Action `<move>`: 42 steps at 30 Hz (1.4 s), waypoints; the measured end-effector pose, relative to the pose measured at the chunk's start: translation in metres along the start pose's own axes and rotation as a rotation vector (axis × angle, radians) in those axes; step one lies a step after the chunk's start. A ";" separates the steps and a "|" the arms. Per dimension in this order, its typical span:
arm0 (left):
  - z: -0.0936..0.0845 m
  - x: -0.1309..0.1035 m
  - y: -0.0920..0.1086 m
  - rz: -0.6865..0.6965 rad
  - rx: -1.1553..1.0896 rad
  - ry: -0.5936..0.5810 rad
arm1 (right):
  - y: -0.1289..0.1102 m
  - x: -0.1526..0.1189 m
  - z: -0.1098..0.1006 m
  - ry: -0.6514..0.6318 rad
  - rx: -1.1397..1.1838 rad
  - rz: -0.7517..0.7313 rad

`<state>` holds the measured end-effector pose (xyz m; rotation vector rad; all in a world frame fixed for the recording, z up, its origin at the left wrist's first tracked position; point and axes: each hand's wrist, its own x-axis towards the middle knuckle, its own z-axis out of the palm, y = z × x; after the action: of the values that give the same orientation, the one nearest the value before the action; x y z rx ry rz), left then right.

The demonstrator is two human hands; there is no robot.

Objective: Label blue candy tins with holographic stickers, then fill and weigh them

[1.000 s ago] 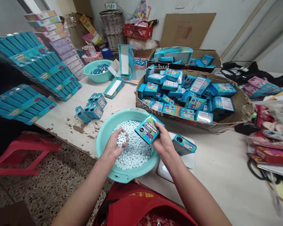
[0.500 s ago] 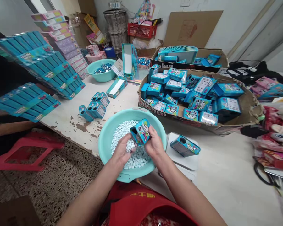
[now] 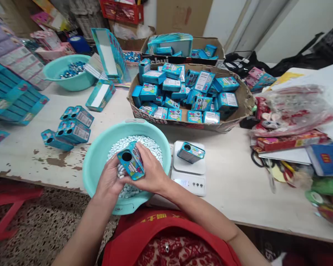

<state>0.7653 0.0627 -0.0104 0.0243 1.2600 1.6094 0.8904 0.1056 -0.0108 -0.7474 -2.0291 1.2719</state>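
Note:
Over the teal basin (image 3: 90,162) of small pale candies (image 3: 148,145), my right hand (image 3: 151,170) is closed on a small blue box (image 3: 135,169), whose round dark hole faces up. My left hand (image 3: 109,179) is cupped against the box's left side, with some pale candies in its curled fingers. Another blue box (image 3: 192,154) with a round hole lies on the white scale (image 3: 191,167) just right of the basin. Several similar boxes (image 3: 76,131) stand on the table left of the basin.
Behind the basin is a cardboard tray (image 3: 224,127) heaped with blue boxes. A second teal bowl (image 3: 74,84) of shiny wrapped pieces sits at the back left, near display trays (image 3: 100,96). Plastic bags (image 3: 299,111), scissors and packets lie at the right. A red stool (image 3: 5,207) is at lower left.
The view has swung right and closer, so the scale's lit display now shows. The box in my right hand has turned, its hole now facing up more toward the camera.

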 end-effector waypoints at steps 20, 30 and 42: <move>0.026 -0.013 0.023 0.442 -0.021 -0.056 | 0.009 -0.011 -0.016 -0.039 -0.262 -0.023; 0.023 -0.012 0.023 0.441 0.058 -0.020 | 0.007 -0.006 -0.016 -0.033 -0.254 -0.004; 0.027 -0.017 0.020 0.509 0.110 -0.110 | 0.013 0.003 -0.018 -0.013 -0.174 0.029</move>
<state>0.7742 0.0712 0.0250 0.5329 1.3217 1.9315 0.9040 0.1232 -0.0159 -0.8526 -2.1673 1.1284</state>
